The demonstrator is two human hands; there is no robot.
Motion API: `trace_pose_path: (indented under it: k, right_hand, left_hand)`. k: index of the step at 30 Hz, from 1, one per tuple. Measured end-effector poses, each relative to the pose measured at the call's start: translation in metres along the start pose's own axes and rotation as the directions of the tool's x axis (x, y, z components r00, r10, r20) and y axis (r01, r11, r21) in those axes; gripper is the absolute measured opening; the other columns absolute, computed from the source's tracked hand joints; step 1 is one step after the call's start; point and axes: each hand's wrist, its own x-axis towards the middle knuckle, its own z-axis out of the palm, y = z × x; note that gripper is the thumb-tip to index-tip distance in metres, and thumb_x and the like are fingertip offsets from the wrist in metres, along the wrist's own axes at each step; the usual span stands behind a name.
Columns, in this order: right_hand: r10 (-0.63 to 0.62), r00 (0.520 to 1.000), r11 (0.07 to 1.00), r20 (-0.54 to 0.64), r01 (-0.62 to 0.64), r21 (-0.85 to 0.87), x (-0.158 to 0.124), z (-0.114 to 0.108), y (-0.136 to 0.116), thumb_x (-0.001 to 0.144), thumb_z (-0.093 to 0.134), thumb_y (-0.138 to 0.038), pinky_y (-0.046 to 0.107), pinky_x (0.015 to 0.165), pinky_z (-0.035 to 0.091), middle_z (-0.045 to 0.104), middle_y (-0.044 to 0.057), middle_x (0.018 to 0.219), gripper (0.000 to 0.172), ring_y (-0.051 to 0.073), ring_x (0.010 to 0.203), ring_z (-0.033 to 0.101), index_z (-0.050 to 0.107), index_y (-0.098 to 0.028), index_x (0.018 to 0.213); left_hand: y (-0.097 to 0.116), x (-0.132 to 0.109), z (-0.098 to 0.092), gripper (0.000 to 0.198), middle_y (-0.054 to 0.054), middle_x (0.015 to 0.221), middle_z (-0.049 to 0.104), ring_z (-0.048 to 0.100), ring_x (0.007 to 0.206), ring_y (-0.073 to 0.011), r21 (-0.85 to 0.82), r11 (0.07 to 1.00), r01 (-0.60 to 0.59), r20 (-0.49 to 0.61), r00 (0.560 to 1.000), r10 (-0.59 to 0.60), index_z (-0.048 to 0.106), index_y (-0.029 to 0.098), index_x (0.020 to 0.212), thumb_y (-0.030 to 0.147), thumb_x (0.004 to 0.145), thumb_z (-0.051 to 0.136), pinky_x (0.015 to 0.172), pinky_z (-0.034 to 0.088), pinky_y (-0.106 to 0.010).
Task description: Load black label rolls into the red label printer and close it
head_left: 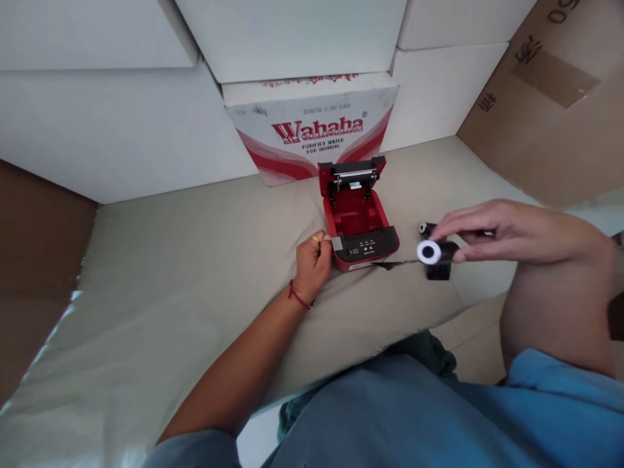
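Observation:
A small red and black printer [363,244] stands on the cloth-covered surface with its lid raised, showing a bare red compartment. My left hand [313,265] is closed at its front left corner, fingers curled against the side. Between the thumb and fingers of my right hand [480,234] is a paper roll [429,253] with a white end, a dark core and a dark outer side. A thin dark strip [390,264] stretches left from the roll towards the printer's front. Behind and below the roll lie a smaller dark roll [423,229] and a black object [439,272], partly hidden.
A Wahaha water carton [316,130] stands upright right behind the printer. White boxes [146,130] form a wall at the back. A brown cardboard box [546,123] closes off the right, and a brown panel [39,260] the left. The surface's front edge runs close to my body.

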Motion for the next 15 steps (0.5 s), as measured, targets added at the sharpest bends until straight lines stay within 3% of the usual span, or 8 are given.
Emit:
trace_pose_path:
  k: [3, 5, 8, 11, 15]
  right_hand:
    - [-0.030, 0.999, 0.999, -0.042, 0.030, 0.012, 0.041, 0.003, -0.021, 0.097, 0.068, -0.058, 0.031, 0.067, 0.050, 0.083, 0.003, 0.097, 0.052, 0.017, 0.071, 0.066, 0.078, -0.027, 0.137]
    - [-0.033, 0.982, 0.996, -0.184, 0.017, -0.088, 0.077, 0.020, -0.029, 0.097, 0.070, -0.041, 0.032, 0.076, 0.052, 0.084, 0.003, 0.108, 0.041, 0.020, 0.082, 0.071, 0.079, -0.027, 0.135]
    - [0.016, 0.977, 0.946, -0.214, -0.084, -0.314, 0.121, 0.049, -0.038, 0.094, 0.069, -0.024, 0.033, 0.083, 0.052, 0.084, 0.005, 0.123, 0.036, 0.025, 0.102, 0.076, 0.081, -0.028, 0.128]
    - [0.141, 0.971, 0.855, -0.193, -0.218, -0.471, 0.141, 0.065, -0.046, 0.094, 0.064, -0.019, 0.034, 0.072, 0.046, 0.084, 0.010, 0.119, 0.038, 0.030, 0.099, 0.077, 0.079, -0.028, 0.127]
    - [0.164, 0.970, 0.818, -0.182, -0.236, -0.524, 0.147, 0.065, -0.057, 0.094, 0.058, -0.014, 0.036, 0.066, 0.039, 0.084, 0.014, 0.115, 0.036, 0.033, 0.100, 0.077, 0.079, -0.026, 0.122]
  left_hand:
    - [0.001, 0.000, 0.000, 0.051, 0.006, 0.059, 0.034, 0.032, 0.056, -0.0121, 0.005, 1.000, -0.004, 0.004, 1.000, 0.004, 0.034, 0.024, 0.064, 0.048, 0.105, 0.051, 0.059, 0.026, -0.031]
    - [0.002, 0.001, 0.000, 0.051, 0.006, 0.059, 0.035, 0.032, 0.056, -0.0121, 0.011, 1.000, -0.008, 0.005, 1.000, 0.008, 0.034, 0.024, 0.064, 0.049, 0.105, 0.051, 0.059, 0.026, -0.031]
    - [0.002, 0.001, 0.000, 0.053, 0.006, 0.059, 0.034, 0.031, 0.057, -0.0122, 0.018, 1.000, -0.018, 0.005, 1.000, 0.018, 0.034, 0.024, 0.064, 0.051, 0.105, 0.052, 0.059, 0.026, -0.031]
    - [0.002, 0.002, -0.001, 0.055, 0.006, 0.058, 0.032, 0.029, 0.057, -0.0120, 0.020, 0.999, -0.030, 0.010, 1.000, 0.030, 0.032, 0.024, 0.063, 0.053, 0.104, 0.053, 0.059, 0.025, -0.031]
    - [0.003, 0.003, -0.002, 0.054, 0.006, 0.058, 0.031, 0.028, 0.057, -0.0119, 0.023, 0.999, -0.041, 0.014, 0.999, 0.040, 0.031, 0.024, 0.063, 0.052, 0.105, 0.052, 0.059, 0.025, -0.031]
